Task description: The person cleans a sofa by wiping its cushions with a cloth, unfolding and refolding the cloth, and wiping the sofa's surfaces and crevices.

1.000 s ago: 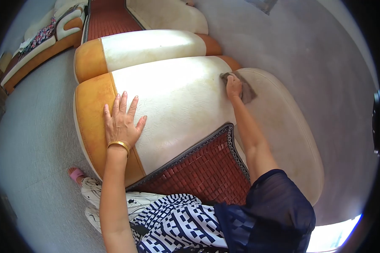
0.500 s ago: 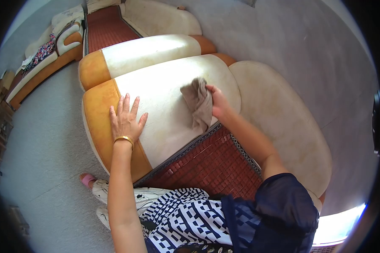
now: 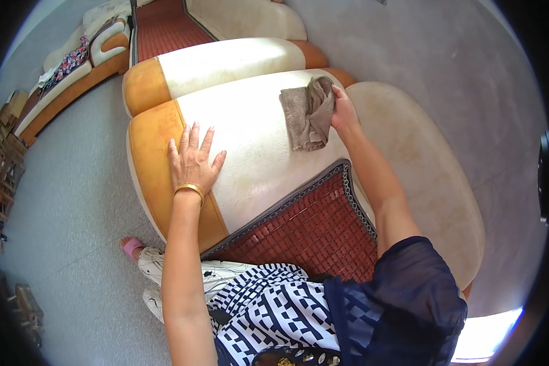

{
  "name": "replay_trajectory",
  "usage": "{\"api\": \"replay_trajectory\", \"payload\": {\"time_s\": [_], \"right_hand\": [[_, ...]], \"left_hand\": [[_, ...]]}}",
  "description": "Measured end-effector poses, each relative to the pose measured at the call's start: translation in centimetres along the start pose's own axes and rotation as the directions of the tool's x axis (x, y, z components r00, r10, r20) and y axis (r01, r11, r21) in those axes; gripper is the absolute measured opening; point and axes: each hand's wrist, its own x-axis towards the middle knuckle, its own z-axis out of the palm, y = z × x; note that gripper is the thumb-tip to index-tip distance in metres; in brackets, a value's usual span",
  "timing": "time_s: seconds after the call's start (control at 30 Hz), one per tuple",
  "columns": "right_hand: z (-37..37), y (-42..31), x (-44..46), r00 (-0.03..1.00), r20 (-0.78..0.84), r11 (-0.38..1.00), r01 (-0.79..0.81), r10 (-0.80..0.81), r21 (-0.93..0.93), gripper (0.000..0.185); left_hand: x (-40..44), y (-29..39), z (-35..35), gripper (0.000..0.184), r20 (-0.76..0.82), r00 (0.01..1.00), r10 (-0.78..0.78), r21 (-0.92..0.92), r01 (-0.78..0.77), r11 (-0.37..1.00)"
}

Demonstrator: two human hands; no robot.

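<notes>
My left hand lies flat with fingers spread across the seam between the orange end panel and the white part of a sofa armrest. A gold bangle circles that wrist. At the armrest's far right, my right hand grips the edge of a folded brown cloth, its fingertips partly hidden by the cloth. The cloth rests on the white surface, bunched on its right side and flatter on its left.
A dark red tile-like mat covers the seat in front of me. The cream backrest rises at right, beside a grey wall. Behind the armrest is another armrest. A second sofa holding patterned fabric stands far left.
My right hand has moved the cloth away from me and rightward across the armrest, toward the backrest. My left hand stays flat at the seam. The whole view has shifted slightly.
</notes>
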Motion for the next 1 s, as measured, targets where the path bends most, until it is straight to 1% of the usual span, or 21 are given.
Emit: {"api": "replay_trajectory", "payload": {"time_s": [0.07,0.1,0.13,0.17,0.2,0.23,0.27,0.3,0.33,0.4,0.47,0.53,0.57,0.6,0.7,0.73,0.8,0.83,0.9,0.93,1.0], "right_hand": [[3.1,1.1,-1.6,0.997,0.078,0.957,-0.001,0.024,-0.29,0.046],[5.5,1.9,-3.8,0.988,0.13,0.887,-0.01,0.079,-0.462,0.05],[6.5,2.8,-3.9,0.925,0.372,0.763,0.188,0.075,-0.619,0.053],[7.6,2.7,-5.1,0.885,0.451,0.522,0.331,0.118,-0.786,0.054],[8.3,2.8,-6.4,0.841,0.508,0.233,0.464,0.186,-0.855,0.055],[8.0,3.2,-6.9,0.842,0.507,0.234,0.463,0.184,-0.855,0.055],[7.5,3.7,-7.2,0.785,0.593,-0.237,0.619,0.179,-0.749,0.056],[7.0,4.2,-7.5,0.719,0.659,-0.649,0.612,0.22,-0.452,0.058],[6.3,5.1,-8.2,0.718,0.662,-0.649,0.613,0.217,-0.451,0.058],[4.8,6.9,-9.4,0.636,0.736,-0.646,0.667,0.233,-0.372,0.057],[4.2,7.9,-8.2,0.643,0.744,-0.678,0.63,0.181,-0.38,0.052],[3.7,8.2,-5.5,0.743,0.669,-0.653,0.493,-0.03,-0.576,0.047],[3.7,8.1,-4.4,0.699,0.71,-0.681,0.476,-0.091,-0.556,0.042],[3.7,7.8,-3.1,0.701,0.707,-0.683,0.473,-0.091,-0.556,0.042],[3.7,6.4,1.6,0.747,0.628,-0.659,0.363,-0.216,-0.659,0.036],[3.6,5.7,3.3,0.748,0.627,-0.658,0.364,-0.215,-0.659,0.036],[3.1,3.8,6.7,0.848,0.479,-0.636,0.243,-0.228,-0.733,0.038],[2.9,2.7,8.6,0.85,0.476,-0.633,0.243,-0.226,-0.735,0.038],[1.9,0.6,11.9,0.95,0.25,-0.619,0.085,-0.186,-0.781,0.04],[1.9,-0.2,12.4,0.952,0.247,-0.618,0.085,-0.182,-0.782,0.04],[1.8,-2.0,13.6,0.959,0.14,-0.655,-0.059,-0.248,-0.753,0.042]], "left_hand": [[0.0,0.0,0.0,0.058,0.0,1.0,0.003,0.0,-0.003,1.0],[0.0,0.0,-0.1,0.058,-0.001,1.0,0.0,0.002,0.0,1.0],[0.0,0.1,-0.1,0.058,-0.001,1.0,-0.002,0.004,0.002,1.0],[0.0,0.1,0.0,0.058,0.002,1.0,0.0,0.005,0.0,1.0],[0.0,0.1,0.0,0.058,-0.001,1.0,0.0,0.006,0.0,1.0],[0.0,0.1,0.1,0.059,-0.004,1.0,0.0,0.009,0.0,1.0],[0.0,0.1,0.1,0.059,-0.006,1.0,0.003,0.01,-0.003,1.0],[0.0,0.1,0.1,0.059,-0.002,1.0,0.008,0.014,-0.007,1.0],[0.0,0.0,0.0,0.059,0.002,1.0,0.01,0.017,-0.01,1.0],[0.1,-0.1,-0.1,0.059,0.001,1.0,0.006,0.014,-0.006,1.0],[0.0,0.1,-0.1,0.059,0.008,1.0,0.01,0.007,-0.01,1.0],[0.0,0.1,-0.4,0.059,0.028,1.0,0.003,0.001,-0.003,1.0],[0.1,0.2,-0.4,0.059,0.03,1.0,0.009,-0.003,-0.009,1.0],[0.0,0.2,-0.5,0.059,0.038,0.999,0.007,-0.004,-0.007,1.0],[0.1,0.2,-0.7,0.059,0.05,0.999,0.005,-0.005,-0.005,1.0],[0.1,0.2,-0.7,0.059,0.053,0.999,0.004,-0.008,-0.004,1.0],[0.2,0.3,-0.7,0.059,0.053,0.999,0.005,-0.007,-0.005,1.0],[0.2,0.2,-0.8,0.059,0.05,0.999,0.007,-0.007,-0.007,1.0],[0.2,0.2,-0.9,0.059,0.06,0.998,0.01,-0.007,-0.009,1.0],[0.3,0.2,-1.0,0.06,0.065,0.998,0.014,-0.01,-0.013,1.0],[0.4,0.2,-1.0,0.06,0.069,0.998,0.011,-0.008,-0.011,1.0]]}}
